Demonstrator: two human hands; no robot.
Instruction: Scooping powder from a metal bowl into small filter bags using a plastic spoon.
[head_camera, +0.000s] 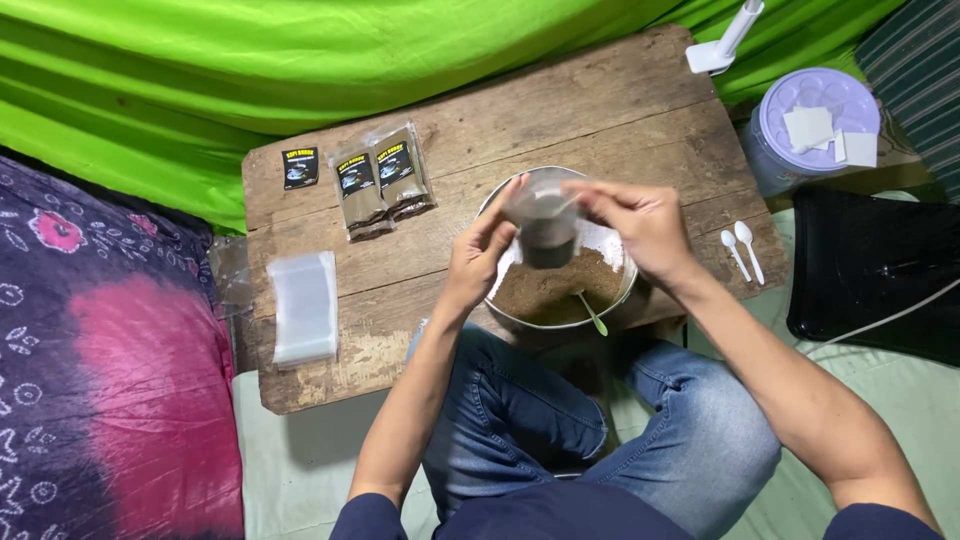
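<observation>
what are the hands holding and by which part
Both hands, left hand and right hand, hold a small clear bag of brown powder by its open top edges.

A small clear plastic pouch is held upright above a round metal bowl, its mouth pulled open at the top. Its lower part is dark with brown powder, filling perhaps half of it; the upper part is see-through and slack. The pouch hangs over the far side of the bowl, clear of the powder below. The bowl sits on a worn wooden board and holds a loose heap of brown powder, piled mostly towards the near side, with pale bare metal showing at the far right. A light green spoon lies tilted in the powder, handle towards the near rim.
</observation>
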